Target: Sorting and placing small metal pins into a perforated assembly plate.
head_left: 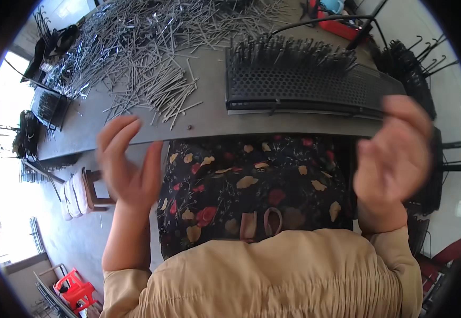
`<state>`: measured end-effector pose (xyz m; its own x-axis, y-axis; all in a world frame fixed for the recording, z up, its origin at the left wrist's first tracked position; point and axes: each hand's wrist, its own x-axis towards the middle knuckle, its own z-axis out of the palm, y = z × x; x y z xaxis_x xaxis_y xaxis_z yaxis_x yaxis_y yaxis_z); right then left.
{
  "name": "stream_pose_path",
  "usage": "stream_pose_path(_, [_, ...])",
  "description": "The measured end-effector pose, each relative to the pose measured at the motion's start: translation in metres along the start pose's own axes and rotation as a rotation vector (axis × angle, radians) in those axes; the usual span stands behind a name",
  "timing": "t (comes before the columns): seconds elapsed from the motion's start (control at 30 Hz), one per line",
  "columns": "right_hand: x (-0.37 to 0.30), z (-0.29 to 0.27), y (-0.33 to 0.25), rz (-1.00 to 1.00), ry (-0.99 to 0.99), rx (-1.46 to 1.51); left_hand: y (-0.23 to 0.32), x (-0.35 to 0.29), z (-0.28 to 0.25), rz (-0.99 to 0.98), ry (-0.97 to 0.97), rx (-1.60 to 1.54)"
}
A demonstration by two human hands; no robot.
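Note:
My left hand (127,164) is raised in front of the table's near edge, thumb and fingers apart, with nothing in it. On the right, my right hand (397,153) hovers by the end of a black perforated rack, its fingers loosely bent, slightly blurred and apart from the thumb; no object shows in it. The long perforated rack (299,85) lies near the table's front edge, with many thin dark pins (289,53) standing in its far side. Beyond my left hand, a big heap of thin grey metal pins (135,58) spreads over the table, with a looser bunch (169,93) nearest me.
The grey table (209,114) has a small dark bit (189,127) near its edge. At the back right is a red tray (342,26) with a light-blue item. More dark racks stand at both sides. A cloth-draped stool (77,193) and red plastic stool (77,291) are at left.

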<state>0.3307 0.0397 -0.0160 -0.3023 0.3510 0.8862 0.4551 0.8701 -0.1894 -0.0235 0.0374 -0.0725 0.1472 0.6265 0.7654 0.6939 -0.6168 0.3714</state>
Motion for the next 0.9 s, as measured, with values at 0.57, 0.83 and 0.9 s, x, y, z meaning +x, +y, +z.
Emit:
stream_pose_path(0.57, [-0.042,0.079,0.047,0.138,-0.444,0.193,-0.132,0.062,0.095,-0.543,-0.973,0.655])
stream_pose_path(0.83, [-0.022,0.088,0.091,0.132,-0.456,0.350,-0.173,0.087,0.124,-0.617,-0.963,0.635])
stream_pose_path(0.9, [-0.024,0.093,0.086,0.139,-0.448,0.361,-0.171,0.085,0.124,-0.652,-0.974,0.628])
